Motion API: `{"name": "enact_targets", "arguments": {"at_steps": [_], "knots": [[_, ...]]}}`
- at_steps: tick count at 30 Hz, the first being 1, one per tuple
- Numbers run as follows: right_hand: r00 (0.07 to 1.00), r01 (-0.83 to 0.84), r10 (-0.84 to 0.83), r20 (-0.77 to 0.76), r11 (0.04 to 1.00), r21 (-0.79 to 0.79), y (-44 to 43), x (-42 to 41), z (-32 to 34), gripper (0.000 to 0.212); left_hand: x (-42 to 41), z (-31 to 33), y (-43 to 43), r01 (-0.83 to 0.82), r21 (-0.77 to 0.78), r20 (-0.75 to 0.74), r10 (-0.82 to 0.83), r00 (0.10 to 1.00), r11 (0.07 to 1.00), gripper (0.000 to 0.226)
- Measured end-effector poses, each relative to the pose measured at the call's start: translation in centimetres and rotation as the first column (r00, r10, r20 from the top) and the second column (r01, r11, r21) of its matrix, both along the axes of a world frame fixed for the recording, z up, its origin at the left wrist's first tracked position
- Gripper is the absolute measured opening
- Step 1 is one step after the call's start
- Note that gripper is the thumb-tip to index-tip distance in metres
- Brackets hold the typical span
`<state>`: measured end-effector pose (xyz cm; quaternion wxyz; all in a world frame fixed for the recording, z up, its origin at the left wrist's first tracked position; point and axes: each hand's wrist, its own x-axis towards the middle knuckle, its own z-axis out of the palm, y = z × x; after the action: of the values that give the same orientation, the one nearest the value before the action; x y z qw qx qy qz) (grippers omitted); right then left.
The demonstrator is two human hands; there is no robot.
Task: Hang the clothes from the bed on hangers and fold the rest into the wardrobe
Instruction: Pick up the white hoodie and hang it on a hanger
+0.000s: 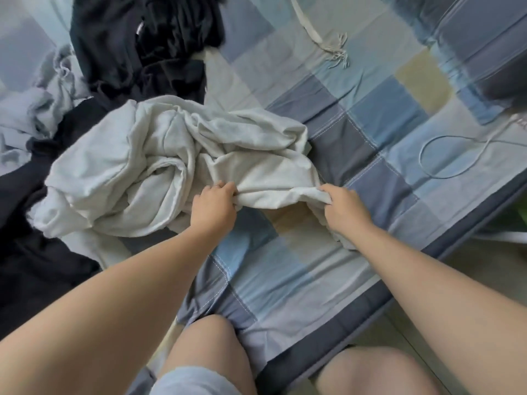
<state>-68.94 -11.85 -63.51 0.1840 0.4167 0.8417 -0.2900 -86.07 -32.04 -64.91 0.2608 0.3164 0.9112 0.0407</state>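
Note:
A crumpled light grey garment (159, 163) lies on the bed (385, 138), which has a blue checked cover. My left hand (212, 208) grips the garment's near edge with curled fingers. My right hand (343, 208) pinches the same edge a little to the right, and the cloth between the two hands is pulled taut. A pile of black clothes (137, 47) lies at the back left. More dark cloth (31, 252) spreads along the left side. A pale blue-grey garment (34, 109) is bunched at the far left.
A white cable (445, 155) loops on the cover at the right. A pale fringed strap (322, 38) lies at the back. The bed's near edge runs diagonally at lower right, with floor (484, 260) beyond. My knee rests on the bed.

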Motion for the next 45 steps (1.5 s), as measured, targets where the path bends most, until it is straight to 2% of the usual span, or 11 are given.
{"name": "enact_targets", "arguments": {"at_steps": [5,11,19,23,26,29,31,35,37,41,45], "knots": [[0.992,0.066,-0.082,-0.100,0.986,-0.154,-1.8,4.8,10.5,0.063,3.7,9.0,-3.5,-0.139,-0.024,0.137,0.141,0.980,0.990,0.025],[0.964,0.079,-0.148,-0.223,0.954,-0.289,-4.6,8.7,24.7,0.049,11.6,21.7,-8.7,-0.375,0.081,0.334,0.330,0.883,0.923,0.021],[0.924,0.037,-0.174,-0.341,0.927,-0.373,-7.0,10.6,40.2,0.035,16.2,37.2,-12.9,-0.607,0.325,0.482,0.425,0.766,0.725,0.016],[0.826,0.111,-0.301,-0.476,0.915,-0.388,-8.4,10.3,45.6,0.029,16.4,43.3,-14.9,-0.702,0.395,0.661,0.348,0.665,0.592,0.027],[0.722,0.200,-0.435,-0.538,0.876,-0.439,-10.3,10.1,48.2,0.027,16.7,47.3,-17.0,-0.780,0.389,0.808,0.226,0.544,0.490,0.041],[0.687,0.242,-0.467,-0.556,0.869,-0.431,-13.2,10.4,49.9,0.047,17.1,50.4,-19.4,-0.774,0.448,0.826,0.125,0.550,0.447,0.029],[0.704,0.199,-0.370,-0.606,0.922,-0.332,-15.6,11.0,50.8,0.054,17.3,52.1,-20.8,-0.779,0.500,0.823,0.070,0.563,0.380,0.026],[0.665,-0.074,-0.163,-0.729,0.957,-0.281,-21.6,13.6,52.3,0.029,18.2,54.6,-22.8,-0.786,0.567,0.799,0.069,0.597,0.246,0.024],[0.707,-0.232,-0.078,-0.703,0.913,-0.335,-24.7,15.1,52.1,0.032,18.6,55.6,-23.5,-0.792,0.581,0.798,0.061,0.600,0.186,0.031],[0.845,-0.305,0.056,-0.533,0.867,-0.393,-29.1,16.4,50.5,0.080,18.8,57.8,-25.0,-0.789,0.603,0.792,0.035,0.610,0.113,0.027],[0.823,-0.250,-0.017,-0.567,0.887,-0.389,-29.6,14.9,51.1,0.029,18.8,59.4,-26.4,-0.748,0.653,0.751,0.023,0.660,0.119,0.021]]}}
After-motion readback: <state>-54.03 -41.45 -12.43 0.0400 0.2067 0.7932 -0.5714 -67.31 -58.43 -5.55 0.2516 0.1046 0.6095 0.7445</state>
